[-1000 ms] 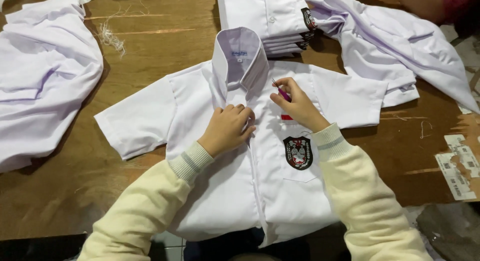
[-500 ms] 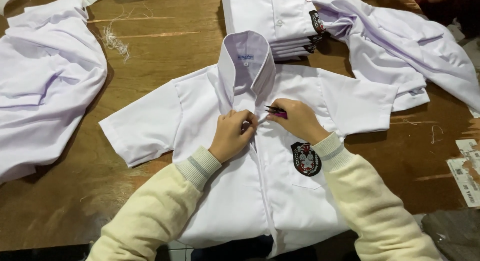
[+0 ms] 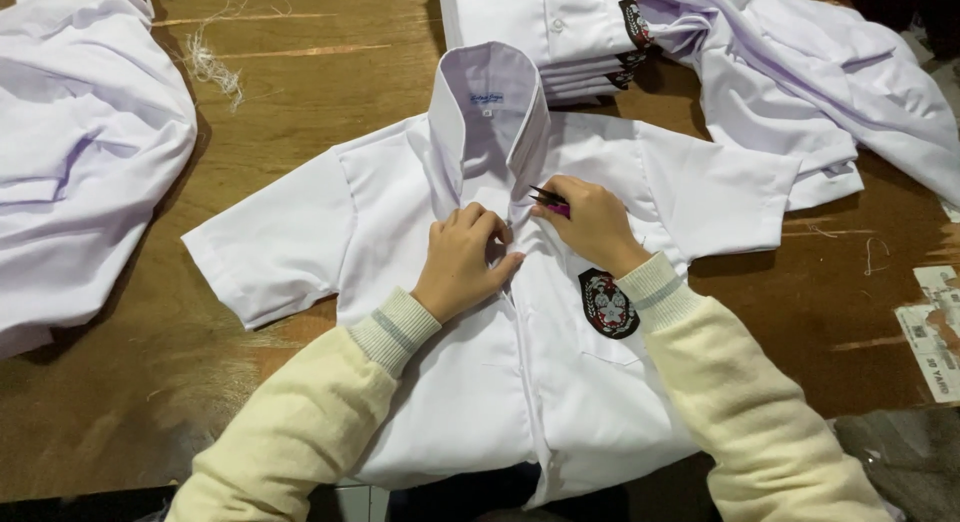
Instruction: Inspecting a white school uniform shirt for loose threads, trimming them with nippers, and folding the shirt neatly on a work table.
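Observation:
A white short-sleeved shirt (image 3: 400, 182) lies face up on the wooden table (image 3: 300, 72), collar away from me, with a dark round badge (image 3: 607, 304) on its chest pocket. My left hand (image 3: 462, 260) pinches the button placket just below the collar. My right hand (image 3: 592, 222) rests on the shirt beside it, closed around small pink-handled thread snips (image 3: 550, 200) whose dark tips point left toward the placket. Both arms wear cream knit sleeves.
A stack of folded white shirts (image 3: 540, 27) sits behind the collar. Loose white shirts lie at the far right (image 3: 800, 92) and far left (image 3: 80, 152). A tuft of thread scraps (image 3: 212, 64) lies on the wood. Paper labels (image 3: 935, 332) sit at the right edge.
Both hands have stayed at the placket under the collar, shifting slightly. The view has moved a little, so the shirt sits lower in the frame.

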